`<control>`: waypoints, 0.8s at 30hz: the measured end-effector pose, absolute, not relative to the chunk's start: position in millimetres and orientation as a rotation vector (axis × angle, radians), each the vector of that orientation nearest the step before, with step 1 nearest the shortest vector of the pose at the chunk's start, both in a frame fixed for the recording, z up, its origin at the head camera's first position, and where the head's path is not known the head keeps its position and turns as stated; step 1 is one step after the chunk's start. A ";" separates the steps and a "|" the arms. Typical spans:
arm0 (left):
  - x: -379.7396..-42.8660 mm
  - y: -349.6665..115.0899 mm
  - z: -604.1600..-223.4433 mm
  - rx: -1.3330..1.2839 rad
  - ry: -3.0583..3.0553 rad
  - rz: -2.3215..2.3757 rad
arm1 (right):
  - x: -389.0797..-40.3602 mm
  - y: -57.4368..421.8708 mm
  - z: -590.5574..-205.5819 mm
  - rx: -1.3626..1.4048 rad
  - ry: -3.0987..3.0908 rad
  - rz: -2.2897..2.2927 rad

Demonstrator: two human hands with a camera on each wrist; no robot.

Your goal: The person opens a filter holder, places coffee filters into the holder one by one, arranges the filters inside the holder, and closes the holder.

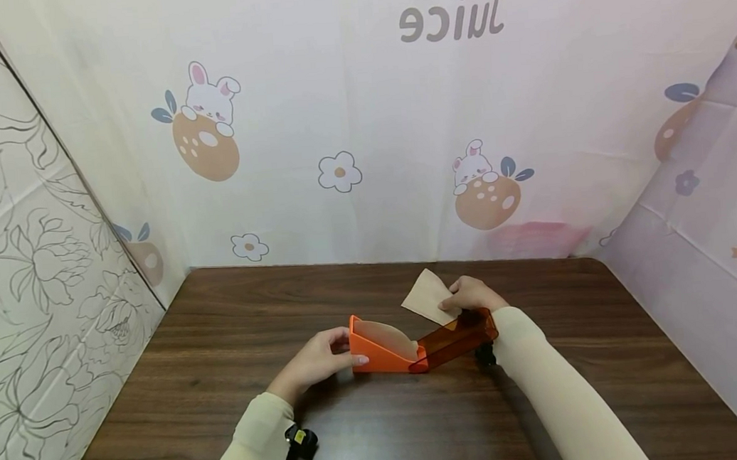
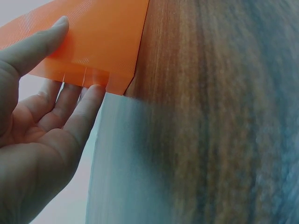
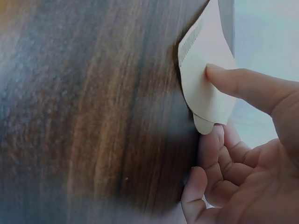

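An orange coffee filter holder stands on the table, its see-through brown lid swung out to the right. Tan filter papers show inside it. My left hand grips the holder's tall left end. In the left wrist view, the thumb lies on the orange side wall and the fingertips touch its end. My right hand, behind the lid, pinches a tan coffee filter between thumb and fingers. The right wrist view shows this filter with a crimped seam and a rounded edge.
The dark wood table reaches back to a printed curtain. A patterned panel borders the left side, and another curtain hangs on the right. A small black wrist camera sits under the left forearm.
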State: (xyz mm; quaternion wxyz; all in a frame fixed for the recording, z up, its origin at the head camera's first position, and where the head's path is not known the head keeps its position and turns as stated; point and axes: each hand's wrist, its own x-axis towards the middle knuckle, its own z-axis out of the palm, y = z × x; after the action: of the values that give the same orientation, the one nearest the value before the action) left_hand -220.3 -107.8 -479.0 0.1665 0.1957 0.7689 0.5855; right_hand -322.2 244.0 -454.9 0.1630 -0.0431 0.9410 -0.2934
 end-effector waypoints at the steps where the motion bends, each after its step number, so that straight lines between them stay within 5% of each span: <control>1: -220.0 -107.9 -478.8 0.552 2.192 1.664 | -322.5 245.0 -454.8 -0.131 2.684 -0.830; 24: -218.0 -107.6 -476.3 0.534 2.197 1.651 | -319.9 246.0 -456.9 -0.182 2.691 -0.894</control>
State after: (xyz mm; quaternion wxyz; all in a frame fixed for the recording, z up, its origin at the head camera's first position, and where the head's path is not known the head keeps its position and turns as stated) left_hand -218.0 -107.6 -476.3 0.1702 0.1878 0.7732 0.5813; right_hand -319.9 246.0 -456.9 0.1494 -0.0633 0.9364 -0.3112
